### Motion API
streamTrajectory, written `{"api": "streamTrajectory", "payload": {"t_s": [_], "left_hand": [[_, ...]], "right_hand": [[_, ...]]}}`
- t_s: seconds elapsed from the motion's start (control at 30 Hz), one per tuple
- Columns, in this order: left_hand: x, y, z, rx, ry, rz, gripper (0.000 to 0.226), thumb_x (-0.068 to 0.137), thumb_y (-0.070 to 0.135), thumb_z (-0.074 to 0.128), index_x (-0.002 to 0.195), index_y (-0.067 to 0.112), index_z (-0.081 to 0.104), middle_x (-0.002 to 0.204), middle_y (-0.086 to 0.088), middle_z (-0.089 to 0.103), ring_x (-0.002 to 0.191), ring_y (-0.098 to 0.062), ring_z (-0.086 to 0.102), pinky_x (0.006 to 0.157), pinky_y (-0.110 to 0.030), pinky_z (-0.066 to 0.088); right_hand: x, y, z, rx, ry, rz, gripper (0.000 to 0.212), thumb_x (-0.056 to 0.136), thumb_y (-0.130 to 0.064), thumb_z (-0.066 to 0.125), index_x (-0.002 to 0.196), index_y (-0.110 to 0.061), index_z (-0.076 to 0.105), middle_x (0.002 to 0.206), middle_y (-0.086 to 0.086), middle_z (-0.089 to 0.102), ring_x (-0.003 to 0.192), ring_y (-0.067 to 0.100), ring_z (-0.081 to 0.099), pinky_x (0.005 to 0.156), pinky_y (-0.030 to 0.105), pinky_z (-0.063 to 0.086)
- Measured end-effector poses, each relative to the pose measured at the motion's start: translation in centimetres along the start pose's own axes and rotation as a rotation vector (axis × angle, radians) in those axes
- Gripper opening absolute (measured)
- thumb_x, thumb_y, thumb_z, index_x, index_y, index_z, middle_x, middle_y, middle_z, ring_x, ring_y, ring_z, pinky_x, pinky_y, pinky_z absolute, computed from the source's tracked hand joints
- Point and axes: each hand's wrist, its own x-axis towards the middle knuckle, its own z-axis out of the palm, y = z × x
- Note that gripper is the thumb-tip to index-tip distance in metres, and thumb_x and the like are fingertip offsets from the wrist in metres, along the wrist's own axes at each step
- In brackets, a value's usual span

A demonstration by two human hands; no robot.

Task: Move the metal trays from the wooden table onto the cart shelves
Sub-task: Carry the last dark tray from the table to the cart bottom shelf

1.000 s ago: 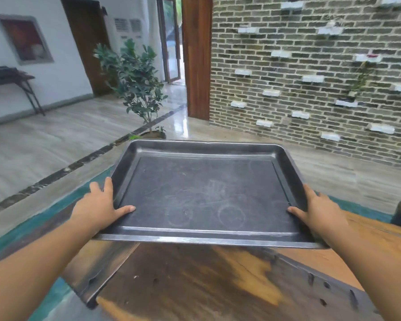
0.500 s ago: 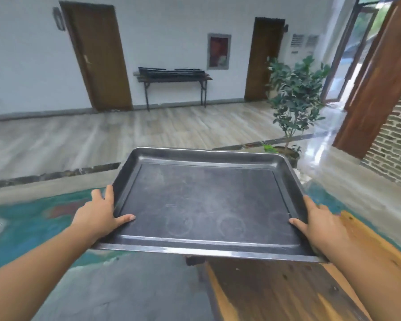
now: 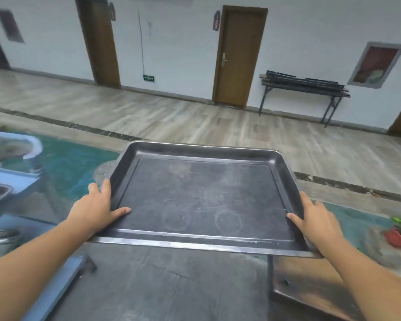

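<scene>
Two hands hold one dark, flat, rectangular metal tray (image 3: 206, 200) up in the air. The left hand (image 3: 97, 212) grips its left rim, thumb inside. The right hand (image 3: 315, 221) grips the right rim likewise. A blurry blue cart (image 3: 16, 179) stands past the left fingers. A brown wooden table (image 3: 310, 286) corner lies under the right fingers.

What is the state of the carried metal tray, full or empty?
Empty. The tray shows its whole dark floor, bearing only faint ring marks; the left hand and right hand hold its sides.

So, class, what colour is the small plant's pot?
Red; the pot shows best in the head view.
</scene>
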Motion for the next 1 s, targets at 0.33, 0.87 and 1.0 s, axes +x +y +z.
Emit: {"api": "streamTrajectory", "payload": {"t_s": [0.33, 0.87, 1.0], "left_hand": [[-5.3, -16.7, -0.1, 0.005, -0.023, -0.456, 0.103, 0.068, 0.076, 0.062, 0.143, 0.019, 0.021, 0.116, -0.015, 0.04, 0.091, -0.045, 0.063, 0.068, -0.047, 0.049], [-17.9, -23.4, -0.7, 0.08, -0.047, -1.074, 0.096, 0.076, 0.073, 0.056, 0.145, 0.016, 0.022, 0.113, -0.016, 0.044, 0.091, -0.042, 0.064, 0.07, -0.047, 0.051], [-21.4, -22.4, -0.1, 0.063, -0.046, -1.202, 0.085, 0.08, 0.071, 0.052, 0.141, 0.017, 0.026, 0.112, -0.017, 0.048, 0.088, -0.044, 0.065, 0.072, -0.049, 0.052]], "right_hand": [[7.9, -22.3, 3.1, 0.099, -0.053, -0.438, 0.061, 0.087, -0.054, 0.059, 0.135, -0.024, 0.035, 0.105, 0.015, 0.061, 0.095, 0.039, 0.063, 0.075, 0.044, 0.052], [9.9, -51.0, 8.6, 0.156, -0.215, -1.006, 0.068, 0.094, -0.052, 0.05, 0.151, -0.026, 0.025, 0.111, 0.015, 0.056, 0.096, 0.04, 0.061, 0.075, 0.042, 0.046], [8.3, -54.8, 10.3, 0.172, -0.265, -1.106, 0.066, 0.093, -0.053, 0.05, 0.15, -0.028, 0.026, 0.107, 0.011, 0.055, 0.095, 0.039, 0.06, 0.077, 0.043, 0.048]]}}
